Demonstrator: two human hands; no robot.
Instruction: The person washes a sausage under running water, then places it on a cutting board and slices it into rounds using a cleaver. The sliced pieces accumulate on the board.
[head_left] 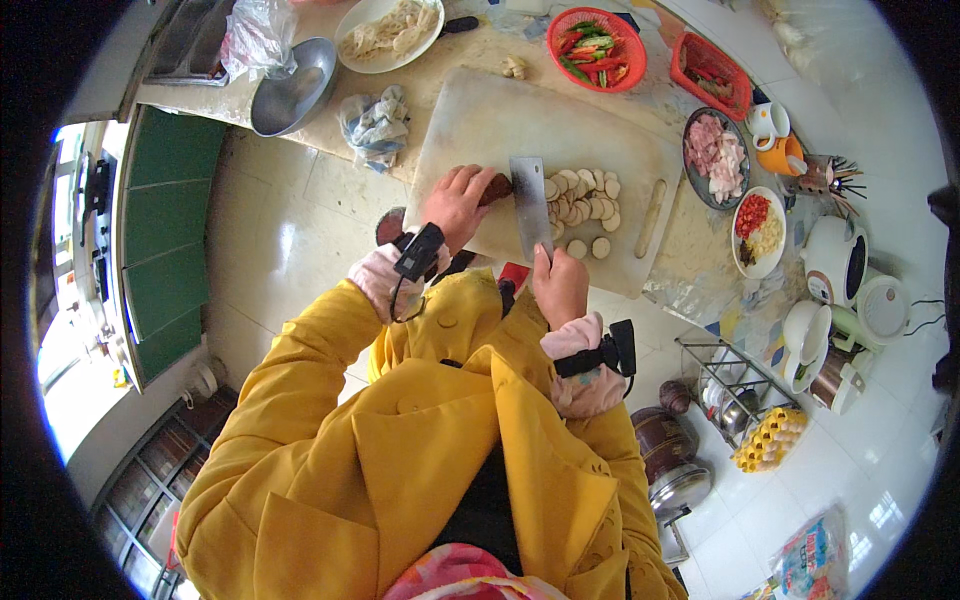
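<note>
On the pale cutting board (480,120) my left hand (459,208) is closed round a dark brown, rounded piece of food (497,189), whose kind I cannot make out. Its end lies right beside the blade of a cleaver (530,205). My right hand (560,284) grips the cleaver by its handle at the board's near edge, and the fingers hide most of that handle. Several thin, pale round slices with brownish rims (583,196) lie heaped to the right of the blade. Two slices rest apart from the heap, closer to my right hand.
Beyond the board stand a plate of pale strips (424,45) and a red basket of cut peppers (612,82). A crumpled cloth (374,125) and grey bowl (292,90) are at left. To the right are a plate of raw meat (715,160) and a seasoning dish (766,262).
</note>
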